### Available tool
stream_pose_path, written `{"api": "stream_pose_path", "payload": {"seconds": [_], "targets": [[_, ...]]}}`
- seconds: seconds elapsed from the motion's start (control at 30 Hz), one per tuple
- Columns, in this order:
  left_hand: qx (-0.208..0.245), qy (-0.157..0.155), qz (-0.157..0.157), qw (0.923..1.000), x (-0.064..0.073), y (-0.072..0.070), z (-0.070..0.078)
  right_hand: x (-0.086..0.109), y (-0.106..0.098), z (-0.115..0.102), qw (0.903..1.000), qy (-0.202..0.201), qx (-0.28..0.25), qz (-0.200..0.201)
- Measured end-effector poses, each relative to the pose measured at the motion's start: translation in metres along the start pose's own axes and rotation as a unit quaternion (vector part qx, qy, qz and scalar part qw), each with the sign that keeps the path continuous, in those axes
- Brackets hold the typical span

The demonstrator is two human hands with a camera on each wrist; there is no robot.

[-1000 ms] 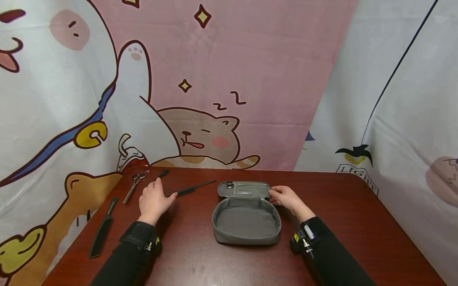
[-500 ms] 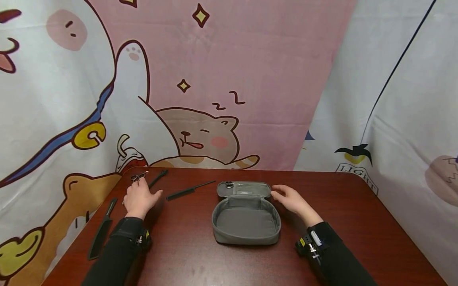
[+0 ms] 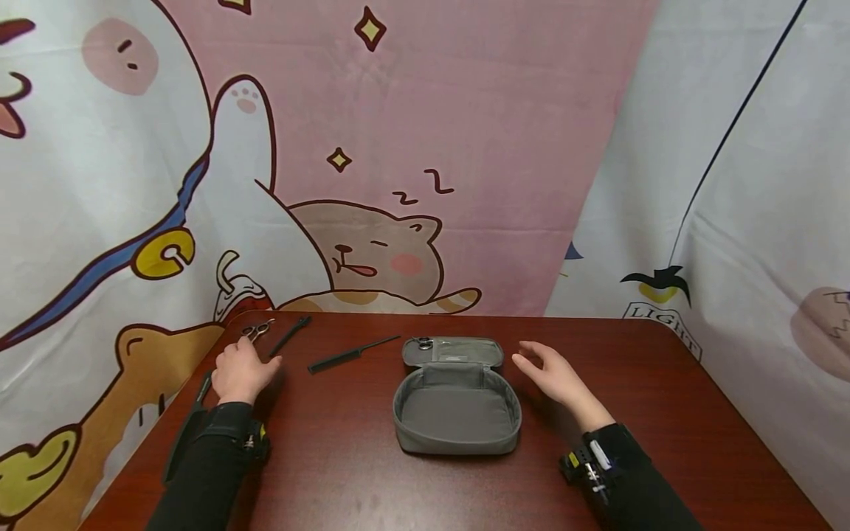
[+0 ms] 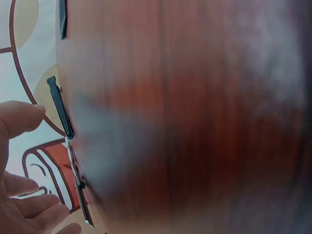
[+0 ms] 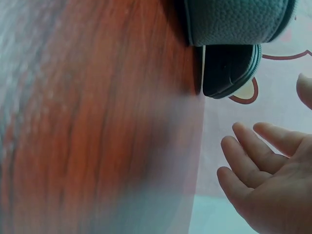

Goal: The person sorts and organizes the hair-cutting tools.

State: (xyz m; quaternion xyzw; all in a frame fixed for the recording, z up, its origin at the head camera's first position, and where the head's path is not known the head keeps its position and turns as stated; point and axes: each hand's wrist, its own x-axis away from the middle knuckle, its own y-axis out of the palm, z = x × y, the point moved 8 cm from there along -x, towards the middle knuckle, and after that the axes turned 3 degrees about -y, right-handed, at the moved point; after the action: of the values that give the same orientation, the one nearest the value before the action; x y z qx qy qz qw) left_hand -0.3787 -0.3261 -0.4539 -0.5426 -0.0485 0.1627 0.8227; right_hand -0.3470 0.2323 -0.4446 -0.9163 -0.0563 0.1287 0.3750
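My left hand (image 3: 242, 372) hovers over the left side of the table, covering the blades of a pair of scissors (image 3: 257, 330). Its fingers are relaxed and hold nothing; in the left wrist view they sit apart from the scissors (image 4: 78, 180) and a slim black clip-like tool (image 4: 61, 108). Under the left forearm lies a dark, wide comb with a handle (image 3: 184, 442), partly hidden. A tail comb (image 3: 339, 359) rests farther right. An unzipped grey case (image 3: 458, 442) stands mid-table, lid folded back. Just right of the lid, my right hand (image 3: 558, 376) is in the air, fingers loosely bent and holding nothing.
The case's lid (image 3: 468, 352) has a clear pocket and a small round metal piece (image 3: 425, 342) at its left corner. The reddish-brown table (image 3: 358, 487) ends at a cartoon-printed cloth (image 3: 518, 184) behind it and along both sides.
My left hand has moved left, from beside the tail comb across the clip-like tool to the scissors. My right hand has let go of the case's lid and drawn back to the right.
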Motion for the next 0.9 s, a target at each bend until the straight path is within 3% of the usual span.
{"api": "stream_pose_path", "payload": {"seconds": [0.37,0.57,0.9], "targets": [[-0.001,-0.019,-0.006,0.9998,-0.008,-0.004,-0.014,0.011,-0.018,-0.004,0.9988,-0.02,0.009,0.043],[0.001,-0.035,-0.021,0.9992,-0.011,-0.006,-0.025,0.016,-0.019,-0.005,0.998,-0.033,0.011,0.053],[0.011,-0.033,-0.034,0.9988,-0.018,-0.001,-0.04,0.018,-0.015,-0.009,0.996,-0.06,0.019,0.064]]}}
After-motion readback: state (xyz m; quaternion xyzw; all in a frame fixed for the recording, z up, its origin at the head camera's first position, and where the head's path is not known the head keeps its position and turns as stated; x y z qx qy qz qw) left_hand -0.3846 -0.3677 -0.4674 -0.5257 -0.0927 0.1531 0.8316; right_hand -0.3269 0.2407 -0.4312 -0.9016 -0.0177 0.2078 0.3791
